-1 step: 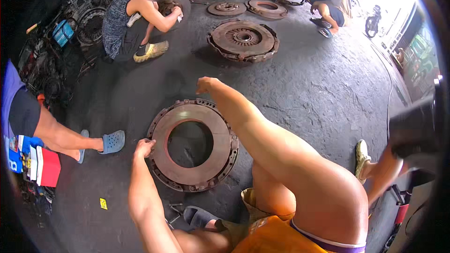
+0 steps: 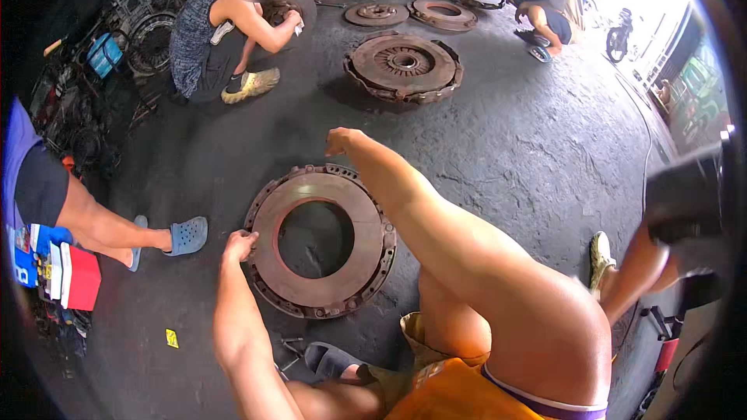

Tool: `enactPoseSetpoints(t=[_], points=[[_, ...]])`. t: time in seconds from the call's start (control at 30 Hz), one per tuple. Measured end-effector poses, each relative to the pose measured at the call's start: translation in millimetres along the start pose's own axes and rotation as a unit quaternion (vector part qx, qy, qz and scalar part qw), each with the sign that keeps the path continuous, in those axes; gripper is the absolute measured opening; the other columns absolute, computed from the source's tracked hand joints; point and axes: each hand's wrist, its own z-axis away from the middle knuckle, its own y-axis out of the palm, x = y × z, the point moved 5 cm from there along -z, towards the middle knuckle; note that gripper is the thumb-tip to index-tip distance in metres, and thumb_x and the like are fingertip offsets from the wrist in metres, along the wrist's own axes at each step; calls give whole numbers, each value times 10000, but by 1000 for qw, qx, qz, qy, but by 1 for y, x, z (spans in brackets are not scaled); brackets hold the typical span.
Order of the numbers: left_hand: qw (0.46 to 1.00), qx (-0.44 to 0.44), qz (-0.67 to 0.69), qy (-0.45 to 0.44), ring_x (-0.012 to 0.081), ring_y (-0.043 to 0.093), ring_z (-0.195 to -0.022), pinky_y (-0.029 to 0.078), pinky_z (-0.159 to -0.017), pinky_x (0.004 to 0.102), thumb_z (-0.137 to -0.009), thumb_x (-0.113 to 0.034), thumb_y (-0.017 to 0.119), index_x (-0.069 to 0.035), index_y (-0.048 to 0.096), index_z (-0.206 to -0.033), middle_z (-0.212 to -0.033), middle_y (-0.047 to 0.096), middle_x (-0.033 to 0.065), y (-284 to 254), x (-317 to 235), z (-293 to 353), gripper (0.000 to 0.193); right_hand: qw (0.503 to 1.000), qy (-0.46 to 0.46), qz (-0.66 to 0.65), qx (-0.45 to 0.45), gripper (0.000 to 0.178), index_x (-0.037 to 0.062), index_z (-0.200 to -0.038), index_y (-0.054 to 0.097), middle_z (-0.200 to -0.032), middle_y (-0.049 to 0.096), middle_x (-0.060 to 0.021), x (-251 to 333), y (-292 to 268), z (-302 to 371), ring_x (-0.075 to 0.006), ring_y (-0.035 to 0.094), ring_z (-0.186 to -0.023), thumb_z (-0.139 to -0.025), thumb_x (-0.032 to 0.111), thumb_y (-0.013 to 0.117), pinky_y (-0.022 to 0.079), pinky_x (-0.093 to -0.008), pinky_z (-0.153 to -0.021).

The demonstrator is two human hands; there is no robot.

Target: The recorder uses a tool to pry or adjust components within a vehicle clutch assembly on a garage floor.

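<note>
A round clutch pressure plate, rusty brown with a wide central hole and a bolted, drilled rim, lies on the dark floor before me. At its left edge, my left hand is closed with the fingertips on the rim. Stretched over the far side, my right hand hangs just beyond the far rim with its fingers bent down together. What those fingers hold, if anything, is hidden, and I cannot tell whether they touch the plate. Small metal pieces lie near my shoe.
Ahead sits a clutch cover assembly, with further discs behind it. A person squats at the far left. A blue-grey clog stands at left, near a red-and-white box. Another person's leg is at right.
The person at the right edge has shifted a leg slightly. My hands and the clutch pressure plate stay where they were.
</note>
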Motion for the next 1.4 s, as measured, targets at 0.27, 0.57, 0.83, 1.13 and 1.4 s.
enactPoseSetpoints(t=[0.27,0.57,0.83,1.13,1.4], points=[[1000,16,17,-4,142,570,-568,453,-531,317,-844,-325,612,2,599,-996,-785,631,71,4,2,-6,360,999,-19,51,2,405,66,-1008,662,-975,657,-118,2,0,-3,-280,613,-952,-762,381,596,477,-417,-820],[1000,23,1,-3,146,580,-584,454,-548,318,-851,-317,605,-7,599,-1010,-806,637,77,5,7,-11,349,999,2,52,10,396,58,-1002,660,-974,656,-122,2,0,-1,-280,619,-928,-769,368,578,485,-410,-796],[999,27,2,-20,168,601,-625,463,-562,340,-844,-335,609,-20,583,-1032,-863,640,84,5,6,-9,368,996,-32,76,12,410,60,-1018,651,-1008,643,-123,4,2,-4,-294,605,-947,-783,377,540,481,-430,-792],[999,17,-8,-31,187,620,-668,472,-618,348,-843,-358,604,-18,572,-1053,-930,635,85,6,16,-19,401,998,-13,56,10,419,65,-1032,647,-1034,637,-125,0,1,2,-299,592,-981,-780,386,550,472,-430,-813],[999,14,-40,-6,192,615,-665,485,-605,332,-839,-342,613,1,569,-1067,-914,633,93,4,5,-10,415,999,-16,32,6,409,69,-1036,647,-1032,638,-131,1,-1,6,-297,600,-972,-768,368,569,476,-423,-810]])
